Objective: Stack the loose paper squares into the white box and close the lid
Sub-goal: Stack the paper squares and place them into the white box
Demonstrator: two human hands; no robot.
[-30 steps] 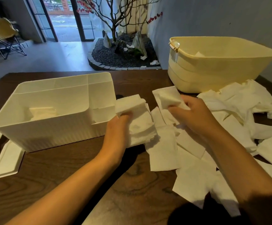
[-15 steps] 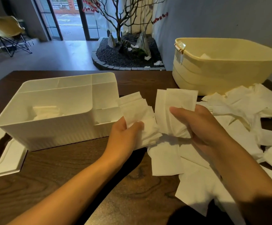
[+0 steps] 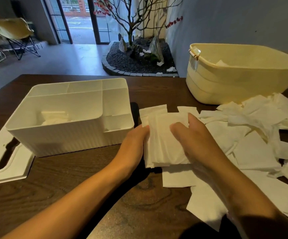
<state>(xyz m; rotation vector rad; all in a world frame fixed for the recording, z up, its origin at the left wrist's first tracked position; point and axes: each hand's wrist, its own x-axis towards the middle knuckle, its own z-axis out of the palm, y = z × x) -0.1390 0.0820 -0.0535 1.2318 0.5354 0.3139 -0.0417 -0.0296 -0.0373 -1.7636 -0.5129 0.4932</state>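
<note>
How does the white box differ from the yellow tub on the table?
The white box is ribbed and split into compartments; the yellow tub is smooth-walled and undivided. The box sits left of the hands, the tub far right. The tub has a handle, the box shows none. Both are open and hold some paper.

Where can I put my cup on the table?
Bare dark table shows in front of the white box, beside the left hand, and behind, between box and yellow tub. The right side is crowded with loose paper squares.
</note>
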